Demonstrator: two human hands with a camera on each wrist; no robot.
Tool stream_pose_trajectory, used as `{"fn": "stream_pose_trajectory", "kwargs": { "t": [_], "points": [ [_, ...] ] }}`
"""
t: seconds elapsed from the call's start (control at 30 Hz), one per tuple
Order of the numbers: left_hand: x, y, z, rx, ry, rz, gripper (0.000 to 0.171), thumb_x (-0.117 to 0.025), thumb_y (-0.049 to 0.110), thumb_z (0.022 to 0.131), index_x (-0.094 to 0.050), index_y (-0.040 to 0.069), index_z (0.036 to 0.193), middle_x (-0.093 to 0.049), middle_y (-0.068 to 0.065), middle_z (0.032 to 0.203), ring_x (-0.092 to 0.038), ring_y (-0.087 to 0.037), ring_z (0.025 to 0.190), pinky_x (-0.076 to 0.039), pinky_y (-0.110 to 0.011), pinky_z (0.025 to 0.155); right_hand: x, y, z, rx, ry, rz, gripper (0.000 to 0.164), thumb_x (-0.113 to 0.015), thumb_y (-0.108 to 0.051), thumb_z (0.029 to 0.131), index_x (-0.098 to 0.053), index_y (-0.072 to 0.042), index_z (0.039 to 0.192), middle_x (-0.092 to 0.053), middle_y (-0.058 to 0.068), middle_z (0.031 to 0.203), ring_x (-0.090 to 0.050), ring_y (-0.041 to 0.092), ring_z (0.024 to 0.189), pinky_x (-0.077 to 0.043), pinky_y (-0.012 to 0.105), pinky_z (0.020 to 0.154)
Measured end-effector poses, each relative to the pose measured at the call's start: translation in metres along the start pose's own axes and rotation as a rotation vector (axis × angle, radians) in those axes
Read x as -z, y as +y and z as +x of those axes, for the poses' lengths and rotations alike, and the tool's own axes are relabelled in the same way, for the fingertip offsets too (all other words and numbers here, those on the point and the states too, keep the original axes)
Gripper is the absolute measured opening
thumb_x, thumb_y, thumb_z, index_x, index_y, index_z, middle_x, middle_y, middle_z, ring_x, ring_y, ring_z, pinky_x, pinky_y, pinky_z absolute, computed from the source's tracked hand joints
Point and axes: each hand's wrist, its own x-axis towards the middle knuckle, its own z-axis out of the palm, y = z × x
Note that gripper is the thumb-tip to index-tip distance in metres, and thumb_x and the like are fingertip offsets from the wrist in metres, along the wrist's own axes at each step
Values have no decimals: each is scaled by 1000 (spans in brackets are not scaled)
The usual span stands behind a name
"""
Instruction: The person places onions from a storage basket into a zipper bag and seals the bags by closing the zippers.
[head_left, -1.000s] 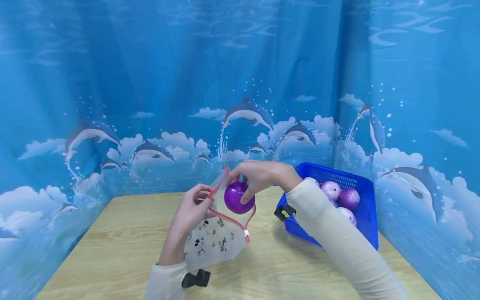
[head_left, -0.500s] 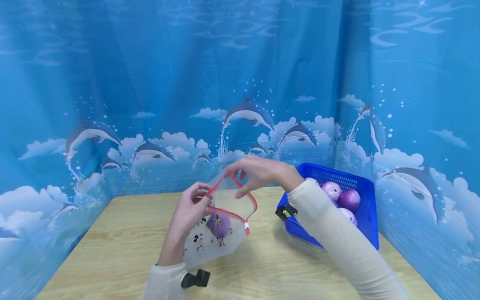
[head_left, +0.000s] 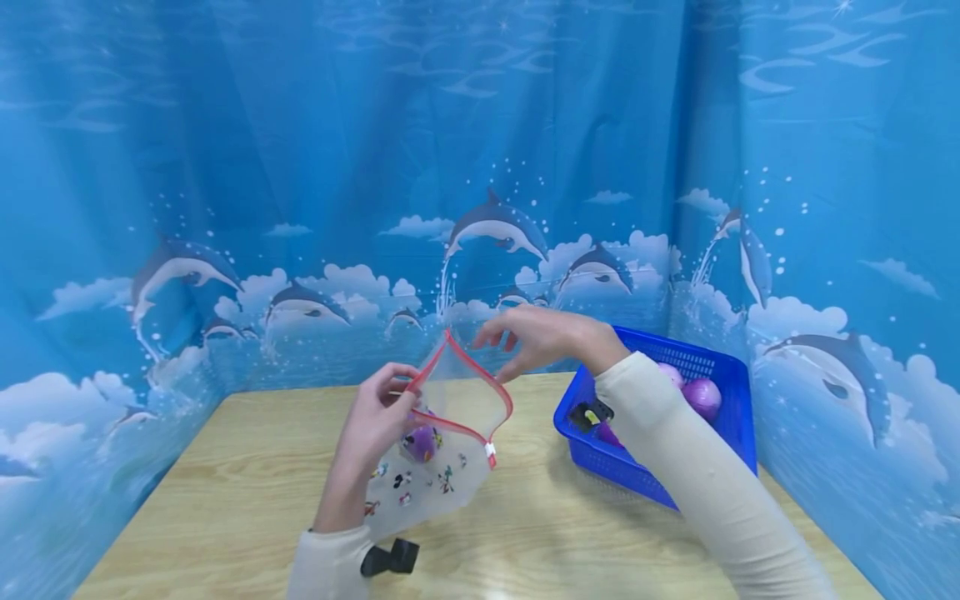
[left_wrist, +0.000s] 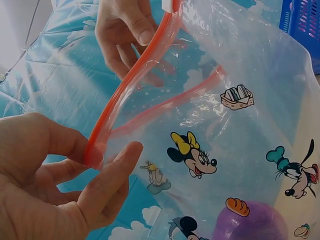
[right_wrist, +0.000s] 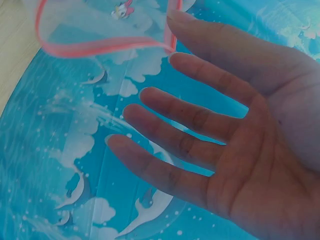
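Pinching: the left hand (head_left: 381, 410) grips the red zip edge of the translucent, cartoon-print zip bag (head_left: 442, 492) between thumb and fingers, its mouth gaping.
Right hand (head_left: 546, 337): released, holding nothing, fingers spread just beside the bag's far rim; whether the thumb touches it, I cannot tell.
Purple ball (head_left: 422, 444): inside the bag, behind the printed film, below the left hand's grip.
White zip slider (head_left: 491, 450): at the bag's near right corner.
Blue basket (head_left: 622, 479): right of the bag on the wood-grain table (head_left: 255, 467), with at least 3 purple and pink balls (head_left: 702, 398), partly covered by the cream sleeve (head_left: 697, 467).
Change: 1 second ago the right hand held the ball at the bag mouth; now the hand has drawn back without it.
Meaning: the placing of this 1 ball looks done; the bag remains unzipped.
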Motion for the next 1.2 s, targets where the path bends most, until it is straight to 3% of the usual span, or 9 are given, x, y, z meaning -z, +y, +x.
{"fn": "stream_pose_trajectory", "kwargs": {
  "t": [1.2],
  "points": [
    [-2,1,-2,10,9,10,24,-55,7,102,-62,14,124,-65,-20,122,-67,-30,107,-66,-35,84,-4,69,-28,-223,-107,-8,47,-81,-21,90,-66,-22,135,-66,9,133,-66,28,120,-63,45,94]
  ]
}}
